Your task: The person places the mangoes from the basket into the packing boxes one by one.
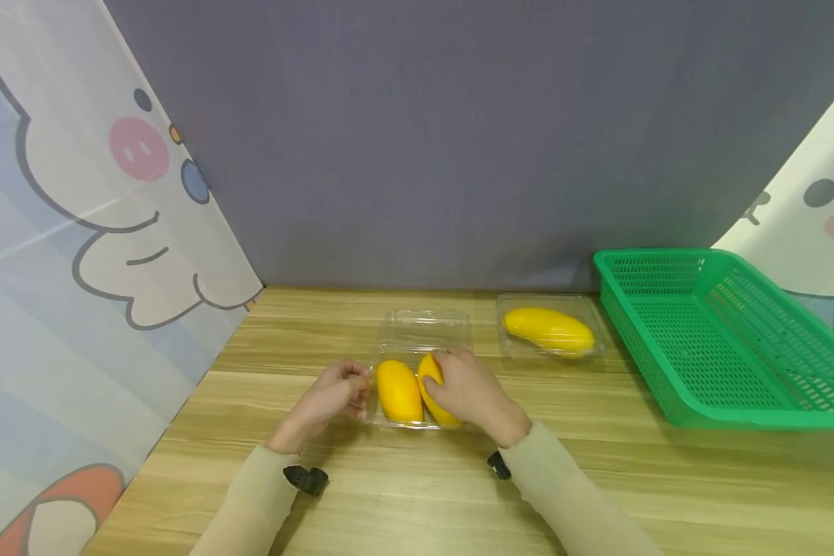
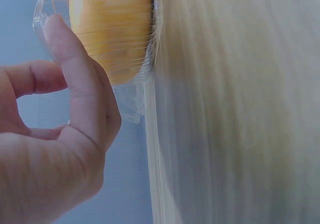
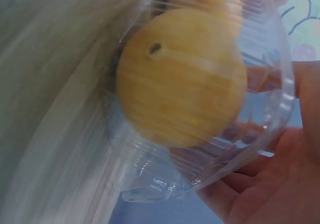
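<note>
Two yellow mangoes lie side by side in a clear plastic clamshell box point(image 1: 425, 332), whose lid is folded back away from the person. The right hand point(image 1: 469, 386) grips the right mango point(image 1: 431, 386) from above, its thumb on the side facing the left mango point(image 1: 399, 391). In the right wrist view, fingers of that hand show through the clear wall, behind the mango's end point(image 3: 182, 84). At the box's left side, the left hand point(image 1: 333, 398) pinches the rim. The left wrist view shows its fingertip point(image 2: 56, 29) right at this clear edge.
Behind and to the right stands a second clear box point(image 1: 514, 351) holding another yellow mango point(image 1: 549, 330). A green perforated basket point(image 1: 695, 417) sits at the right of the wooden table point(image 1: 403, 494). A grey panel point(image 1: 424, 154) rises along the table's back edge.
</note>
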A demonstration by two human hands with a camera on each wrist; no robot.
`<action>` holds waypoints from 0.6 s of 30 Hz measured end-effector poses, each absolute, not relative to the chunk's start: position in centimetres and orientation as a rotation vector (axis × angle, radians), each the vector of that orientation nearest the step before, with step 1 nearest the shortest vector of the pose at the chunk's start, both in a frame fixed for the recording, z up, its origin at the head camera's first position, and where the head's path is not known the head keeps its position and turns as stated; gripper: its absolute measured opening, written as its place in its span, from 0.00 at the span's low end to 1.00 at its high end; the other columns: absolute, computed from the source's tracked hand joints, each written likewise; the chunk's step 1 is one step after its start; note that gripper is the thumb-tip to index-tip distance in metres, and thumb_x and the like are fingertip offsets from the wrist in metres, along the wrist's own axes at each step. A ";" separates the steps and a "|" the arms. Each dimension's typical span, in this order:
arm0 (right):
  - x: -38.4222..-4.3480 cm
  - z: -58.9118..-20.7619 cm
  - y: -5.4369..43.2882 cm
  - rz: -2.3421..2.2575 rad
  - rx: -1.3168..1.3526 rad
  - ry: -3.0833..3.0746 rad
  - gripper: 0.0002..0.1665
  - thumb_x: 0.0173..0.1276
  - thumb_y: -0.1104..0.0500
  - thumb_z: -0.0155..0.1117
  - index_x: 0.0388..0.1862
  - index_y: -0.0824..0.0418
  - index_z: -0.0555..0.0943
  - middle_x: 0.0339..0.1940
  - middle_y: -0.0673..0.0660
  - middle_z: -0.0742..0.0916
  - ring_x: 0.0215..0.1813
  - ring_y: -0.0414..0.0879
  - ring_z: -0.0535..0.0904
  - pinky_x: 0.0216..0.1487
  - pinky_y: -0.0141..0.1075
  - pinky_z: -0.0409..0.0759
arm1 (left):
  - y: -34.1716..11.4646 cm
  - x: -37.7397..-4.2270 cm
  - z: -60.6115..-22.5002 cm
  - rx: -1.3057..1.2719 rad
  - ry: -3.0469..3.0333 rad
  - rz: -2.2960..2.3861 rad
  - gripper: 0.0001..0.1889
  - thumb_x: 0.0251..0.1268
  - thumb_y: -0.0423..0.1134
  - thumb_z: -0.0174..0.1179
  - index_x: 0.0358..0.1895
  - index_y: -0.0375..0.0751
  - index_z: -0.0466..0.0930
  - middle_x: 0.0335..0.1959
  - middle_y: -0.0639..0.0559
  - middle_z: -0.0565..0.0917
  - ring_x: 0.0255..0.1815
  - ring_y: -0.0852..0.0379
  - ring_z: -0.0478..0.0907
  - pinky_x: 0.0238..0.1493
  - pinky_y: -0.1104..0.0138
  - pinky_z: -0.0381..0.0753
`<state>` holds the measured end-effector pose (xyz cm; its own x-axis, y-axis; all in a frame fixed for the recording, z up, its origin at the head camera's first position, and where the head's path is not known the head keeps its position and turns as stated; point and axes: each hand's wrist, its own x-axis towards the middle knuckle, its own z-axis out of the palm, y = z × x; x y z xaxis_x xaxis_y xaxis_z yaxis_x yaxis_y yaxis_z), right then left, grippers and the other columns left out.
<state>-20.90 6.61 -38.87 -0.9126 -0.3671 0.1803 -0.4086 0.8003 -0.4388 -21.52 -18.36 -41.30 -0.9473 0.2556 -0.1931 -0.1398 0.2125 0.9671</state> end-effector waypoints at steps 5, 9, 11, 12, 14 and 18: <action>-21.0 -39.0 6.6 0.713 0.657 -2.871 0.21 0.72 0.55 0.62 0.56 0.70 0.80 0.47 0.66 0.87 0.47 0.59 0.83 0.52 0.52 0.83 | -18.3 -21.5 -41.3 0.117 2.184 1.789 0.14 0.74 0.32 0.51 0.54 0.24 0.68 0.32 0.44 0.74 0.28 0.53 0.74 0.29 0.64 0.84; -21.0 -39.0 6.5 0.642 0.689 -2.872 0.20 0.75 0.55 0.60 0.51 0.71 0.82 0.51 0.69 0.84 0.53 0.64 0.82 0.57 0.55 0.81 | -18.3 -21.5 -41.4 0.115 2.194 1.784 0.13 0.75 0.33 0.50 0.54 0.25 0.68 0.32 0.45 0.74 0.28 0.53 0.74 0.29 0.64 0.84; -21.0 -39.1 6.5 0.614 0.715 -2.864 0.17 0.76 0.56 0.58 0.47 0.70 0.83 0.48 0.68 0.85 0.50 0.63 0.83 0.54 0.55 0.82 | -18.3 -21.6 -41.4 0.112 2.192 1.786 0.13 0.75 0.32 0.51 0.54 0.25 0.68 0.33 0.44 0.74 0.28 0.53 0.74 0.29 0.64 0.84; -21.0 -39.1 6.5 0.607 0.723 -2.859 0.16 0.76 0.56 0.58 0.44 0.69 0.84 0.47 0.68 0.85 0.50 0.62 0.83 0.54 0.54 0.83 | -18.3 -21.6 -41.4 0.112 2.189 1.788 0.13 0.74 0.32 0.51 0.54 0.25 0.68 0.33 0.44 0.74 0.28 0.53 0.74 0.29 0.64 0.84; -21.1 -39.2 6.5 0.640 0.721 -2.859 0.13 0.76 0.58 0.58 0.38 0.67 0.83 0.39 0.63 0.85 0.43 0.57 0.83 0.48 0.50 0.84 | -18.3 -21.6 -41.4 0.108 2.182 1.793 0.13 0.73 0.31 0.51 0.53 0.25 0.68 0.33 0.44 0.74 0.28 0.53 0.74 0.29 0.64 0.84; -21.4 -39.1 6.7 0.779 0.670 -2.882 0.11 0.74 0.58 0.60 0.33 0.63 0.80 0.29 0.58 0.80 0.31 0.49 0.74 0.34 0.42 0.78 | -18.3 -21.6 -41.5 0.100 2.177 1.797 0.13 0.73 0.31 0.52 0.53 0.25 0.69 0.33 0.44 0.74 0.28 0.54 0.74 0.29 0.64 0.84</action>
